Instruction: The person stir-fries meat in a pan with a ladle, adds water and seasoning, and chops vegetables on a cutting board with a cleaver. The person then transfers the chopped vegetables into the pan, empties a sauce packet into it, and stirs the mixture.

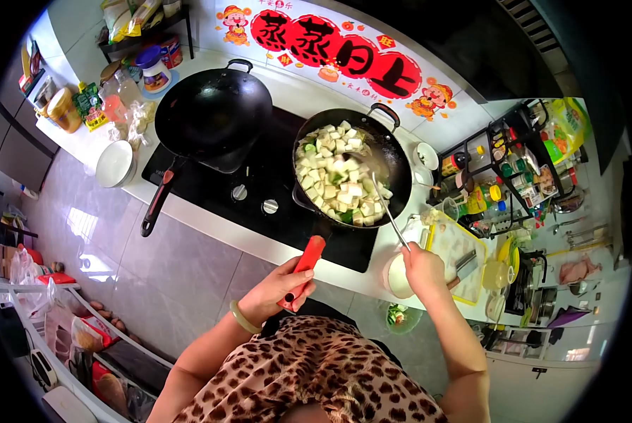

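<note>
My left hand (277,290) is closed around the red handle (307,259) of the right-hand wok (399,173). White cubes that look like tofu (321,185) fill much of this wok, with green pieces and some cloudy liquid among them. My right hand (424,269) grips a long-handled metal cooking utensil (390,211). Its shaft slants over the wok's near right rim, and its head is in the food, mostly hidden.
A second, dark wok (214,106) sits on the left of the black cooktop (270,169). A white bowl (116,163) stands at the counter's left. To the right are a yellow-rimmed cutting board (457,247), a cleaver (465,264) and a bottle rack (499,169).
</note>
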A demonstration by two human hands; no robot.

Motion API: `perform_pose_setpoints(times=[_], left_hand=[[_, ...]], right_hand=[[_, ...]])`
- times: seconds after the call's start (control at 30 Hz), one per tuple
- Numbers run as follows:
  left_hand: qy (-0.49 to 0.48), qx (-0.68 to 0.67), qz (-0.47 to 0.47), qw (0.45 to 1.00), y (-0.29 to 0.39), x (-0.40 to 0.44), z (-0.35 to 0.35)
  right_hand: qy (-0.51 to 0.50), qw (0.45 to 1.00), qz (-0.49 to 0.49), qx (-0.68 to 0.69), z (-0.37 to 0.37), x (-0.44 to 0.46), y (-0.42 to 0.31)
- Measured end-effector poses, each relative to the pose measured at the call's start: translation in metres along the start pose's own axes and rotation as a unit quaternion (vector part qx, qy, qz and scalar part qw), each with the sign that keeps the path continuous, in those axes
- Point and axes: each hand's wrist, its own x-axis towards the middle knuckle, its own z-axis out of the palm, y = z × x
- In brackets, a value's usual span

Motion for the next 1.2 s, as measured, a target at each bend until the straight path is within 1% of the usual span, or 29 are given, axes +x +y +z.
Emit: perform_pose_setpoints(times=[0.03, 0.13, 0.17, 0.2, 0.3, 0.37, 0.4, 0.5, 0.63, 0.7, 0.73, 0.8, 0.83, 0.9, 0.93, 1.0, 1.07, 1.2], left_hand=[[0.003, 0.005, -0.009, 1.0, 0.001, -0.001, 0.0], [-0.005, 0.011, -0.013, 1.0, 0.002, -0.001, -0.001], [-0.008, 0.014, -0.015, 1.0, 0.002, -0.001, -0.001], [-0.005, 0.014, -0.013, 1.0, 0.002, -0.002, -0.001], [-0.005, 0.017, -0.013, 1.0, 0.005, -0.005, 0.002], [-0.007, 0.018, -0.015, 1.0, 0.006, -0.006, 0.003], [-0.005, 0.012, -0.019, 1.0, 0.006, -0.007, 0.004], [-0.003, 0.003, -0.019, 1.0, 0.007, -0.007, 0.004], [-0.006, -0.003, -0.017, 1.0, 0.007, -0.008, 0.006], [-0.005, 0.0, -0.016, 1.0, 0.007, -0.008, 0.006], [-0.004, 0.001, -0.015, 1.0, 0.006, -0.007, 0.005], [-0.004, 0.003, -0.009, 1.0, 0.004, -0.005, 0.001], [-0.003, 0.006, -0.007, 1.0, 0.003, -0.004, 0.001], [0.002, 0.004, -0.004, 1.0, 0.003, -0.004, 0.002], [0.007, 0.009, -0.004, 1.0, 0.004, -0.003, 0.002], [0.001, 0.009, 0.004, 1.0, 0.003, 0.0, -0.002], [-0.005, 0.015, 0.006, 1.0, 0.001, 0.0, -0.004], [0.006, 0.013, -0.002, 1.0, 0.003, 0.0, -0.002]], right_hand=[[0.017, 0.999, -0.018, -0.028, -0.002, -0.005, 0.007], [0.041, 0.999, -0.023, -0.027, -0.034, -0.025, 0.02], [0.047, 0.999, -0.009, 0.004, -0.048, -0.034, 0.015], [0.05, 0.999, -0.005, 0.005, -0.058, -0.04, 0.012], [0.035, 0.998, -0.02, 0.043, -0.065, -0.053, 0.004], [-0.012, 0.997, -0.081, -0.008, -0.05, -0.051, 0.0], [-0.009, 0.997, -0.08, -0.008, -0.04, -0.045, 0.001], [-0.021, 0.987, -0.114, -0.114, -0.01, -0.022, 0.005], [0.003, 0.986, -0.102, -0.128, -0.002, 0.014, 0.016], [0.036, 0.985, -0.091, -0.143, -0.001, 0.027, 0.022], [0.037, 0.984, -0.093, -0.144, 0.0, 0.031, 0.024], [0.039, 0.988, -0.062, -0.133, -0.004, 0.038, 0.026], [0.038, 0.988, -0.066, -0.136, -0.009, 0.036, 0.027], [0.063, 0.996, -0.06, -0.038, -0.027, 0.029, 0.026], [0.062, 0.995, -0.067, -0.041, -0.036, 0.032, 0.027], [0.076, 0.996, -0.031, -0.037, -0.051, 0.042, 0.029], [0.128, 0.987, -0.048, -0.085, -0.057, 0.067, 0.029], [0.124, 0.985, -0.053, -0.11, -0.03, 0.122, 0.019]])
